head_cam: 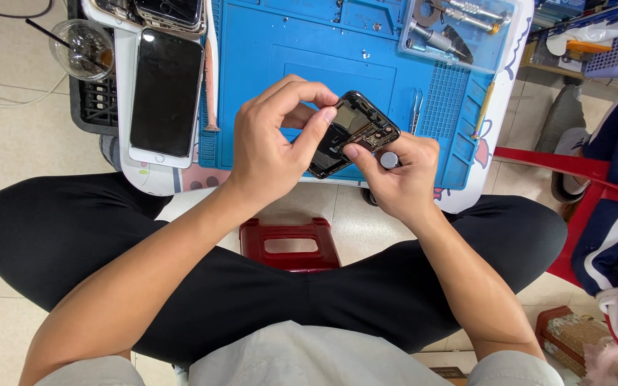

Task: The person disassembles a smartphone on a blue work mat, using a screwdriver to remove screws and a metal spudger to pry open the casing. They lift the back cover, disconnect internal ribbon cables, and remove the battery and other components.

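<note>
In the head view, the person sits with knees spread wide in black trousers, both hands raised over the near edge of a low table. The left hand (270,146) and the right hand (398,175) meet on an opened phone body (352,132), dark, with its inner parts exposed, held tilted between them just above the table's edge. The left hand pinches the phone's left end, its forefinger and thumb curled over the top edge and closed on the frame. The right hand supports the phone from below and from the right, thumb pressed against its lower edge; a small round silver-topped tool end (390,159) shows between the right thumb and forefinger, gripped there.

Beyond the hands lies a blue work mat (287,43) with moulded compartments. Just beyond the right hand, a pair of tweezers (417,107) rests on the mat. Farther off, past the right hand, a clear tray (459,32) holds screwdrivers. Beyond and to the left of the left hand a white-framed phone (166,96) lies face up, screen dark, with a clear plastic cup (84,48) further left. Below the hands, between the knees, stands a red stool (291,244).
</note>
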